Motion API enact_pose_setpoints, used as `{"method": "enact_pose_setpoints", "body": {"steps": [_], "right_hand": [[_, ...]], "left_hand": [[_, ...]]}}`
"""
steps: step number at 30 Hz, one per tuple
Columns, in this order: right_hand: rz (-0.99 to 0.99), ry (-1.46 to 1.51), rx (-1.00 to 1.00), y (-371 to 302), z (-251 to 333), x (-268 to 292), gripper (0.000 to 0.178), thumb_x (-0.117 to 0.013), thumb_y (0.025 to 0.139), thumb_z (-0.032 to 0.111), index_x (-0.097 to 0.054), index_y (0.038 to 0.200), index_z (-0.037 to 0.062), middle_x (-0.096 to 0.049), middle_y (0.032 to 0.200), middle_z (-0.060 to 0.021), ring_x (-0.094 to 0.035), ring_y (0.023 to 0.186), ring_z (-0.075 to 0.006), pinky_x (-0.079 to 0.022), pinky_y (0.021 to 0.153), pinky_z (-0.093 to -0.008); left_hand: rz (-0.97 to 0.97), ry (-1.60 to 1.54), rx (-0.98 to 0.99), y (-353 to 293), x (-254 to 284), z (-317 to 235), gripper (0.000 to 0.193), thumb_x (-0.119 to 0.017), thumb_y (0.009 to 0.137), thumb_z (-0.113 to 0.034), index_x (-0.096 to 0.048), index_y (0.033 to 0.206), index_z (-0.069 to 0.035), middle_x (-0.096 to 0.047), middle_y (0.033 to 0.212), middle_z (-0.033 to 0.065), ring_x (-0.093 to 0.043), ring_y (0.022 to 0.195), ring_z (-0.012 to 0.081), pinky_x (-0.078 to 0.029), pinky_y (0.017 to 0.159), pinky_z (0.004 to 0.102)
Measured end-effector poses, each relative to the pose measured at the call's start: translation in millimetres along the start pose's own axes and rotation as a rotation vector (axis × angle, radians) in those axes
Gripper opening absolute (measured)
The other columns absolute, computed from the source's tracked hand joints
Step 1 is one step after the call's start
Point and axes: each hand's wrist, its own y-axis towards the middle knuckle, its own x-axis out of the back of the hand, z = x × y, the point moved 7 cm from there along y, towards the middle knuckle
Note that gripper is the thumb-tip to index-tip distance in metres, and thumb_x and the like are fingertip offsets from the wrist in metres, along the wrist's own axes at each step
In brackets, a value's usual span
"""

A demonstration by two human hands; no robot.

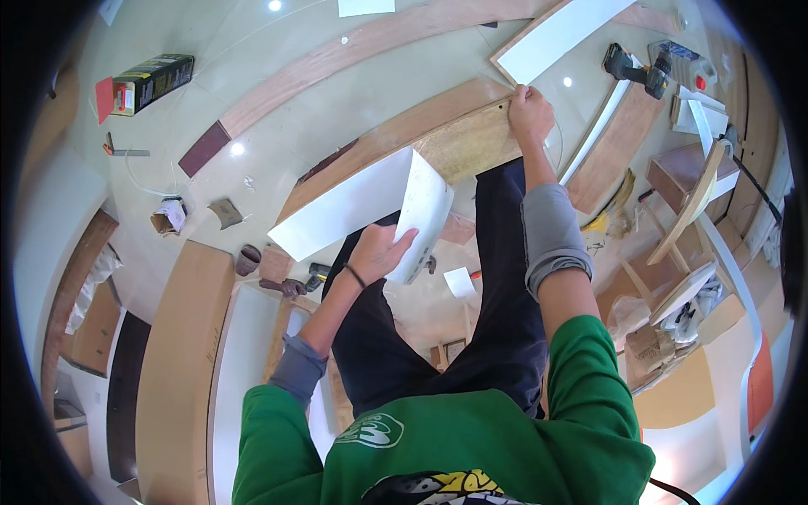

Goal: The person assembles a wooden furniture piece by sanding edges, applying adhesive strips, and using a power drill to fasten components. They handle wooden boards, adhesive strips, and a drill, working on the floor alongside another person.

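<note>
A long box-like wooden piece lies across in front of my legs, with a white inner face (pixel 341 206) and a bare plywood board (pixel 471 141) at its right. My left hand (pixel 379 252) is closed on a white panel (pixel 421 210) that stands up from this piece, the thumb lying on its face. At the far right end of the plywood board, my right hand (pixel 532 116) is clenched on the board's corner. A thin strand curves down beside that fist. The fingers' undersides are hidden in both hands.
Beyond my right hand lies a white-faced plank (pixel 560 38). A cordless drill (pixel 644 71) rests near a wooden board (pixel 619 147). A rectangular can (pixel 156 82) stands far left, while a long brown panel (pixel 181 370) lies nearer. Offcuts and a chair frame (pixel 690 206) clutter the right.
</note>
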Motion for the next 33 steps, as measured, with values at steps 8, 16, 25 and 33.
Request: {"method": "enact_pose_setpoints", "body": {"steps": [8,16,25,33], "right_hand": [[-0.024,0.021,0.014,-1.4,-9.2,-4.6,0.044,-0.042,0.086,0.040,-0.073,0.096,0.0096,-0.069,0.090,-0.0221,-0.065,0.089,-0.0407,-0.050,0.083,-0.0496],[0.084,0.193,0.082,-52.5,24.4,-56.8,0.047,-0.043,0.086,0.040,-0.070,0.095,0.0025,-0.065,0.091,-0.0279,-0.062,0.090,-0.0467,-0.047,0.085,-0.0517],[-0.006,0.193,0.031,-71.1,23.9,-41.4,0.047,-0.040,0.086,0.039,-0.070,0.094,0.0037,-0.066,0.091,-0.0263,-0.062,0.089,-0.0452,-0.047,0.083,-0.0515],[-0.064,0.131,0.120,-54.1,47.1,11.7,0.044,-0.042,0.087,0.039,-0.069,0.084,0.0043,-0.066,0.080,-0.0230,-0.063,0.080,-0.0432,-0.048,0.076,-0.0510]], "left_hand": [[0.032,0.053,0.054,-76.9,18.6,23.1,0.049,-0.057,0.093,-0.035,-0.061,0.065,0.005,-0.055,0.060,0.0261,-0.059,0.058,0.0419,-0.048,0.056,0.0452],[0.183,0.012,0.118,-172.5,83.0,1.6,0.025,-0.061,0.092,-0.027,-0.070,0.085,-0.004,-0.059,0.062,0.0197,-0.061,0.056,0.0353,-0.049,0.054,0.0409],[-0.124,-0.122,0.087,-178.6,62.5,-20.2,0.038,-0.058,0.094,-0.029,-0.064,0.069,-0.001,-0.056,0.056,0.0175,-0.058,0.050,0.0346,-0.047,0.048,0.0407],[-0.110,0.027,0.052,-148.5,46.3,-19.5,0.036,-0.060,0.093,-0.031,-0.068,0.079,0.001,-0.060,0.061,0.0203,-0.062,0.054,0.0342,-0.047,0.050,0.0379]]}}
